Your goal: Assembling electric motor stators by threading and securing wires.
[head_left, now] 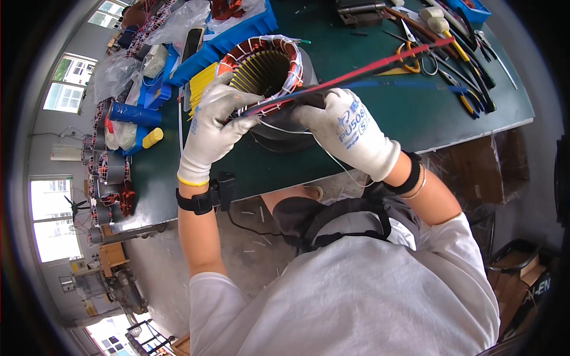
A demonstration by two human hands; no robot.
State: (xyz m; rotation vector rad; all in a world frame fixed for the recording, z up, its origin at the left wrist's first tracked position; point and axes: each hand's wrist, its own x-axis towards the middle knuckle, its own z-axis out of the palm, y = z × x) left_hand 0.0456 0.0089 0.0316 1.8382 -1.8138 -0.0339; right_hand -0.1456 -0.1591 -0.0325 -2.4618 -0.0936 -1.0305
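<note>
A motor stator with a grey body, orange-brown windings and yellow slot liners stands on the green table, its open end up. White cord laces the winding ring and trails down past its near side. My left hand, in a white glove, closes its thumb and fingers on the end of a bundle of lead wires at the near left rim. Those red, blue and black wires stretch up to the right. My gloved right hand is closed at the near right rim, beneath the wires; what its fingertips grip is hidden.
Yellow strips and blue bins lie left of the stator, with a blue cylinder farther left. Scissors, pliers and a mallet lie at the back right. The table's front edge runs near my forearms.
</note>
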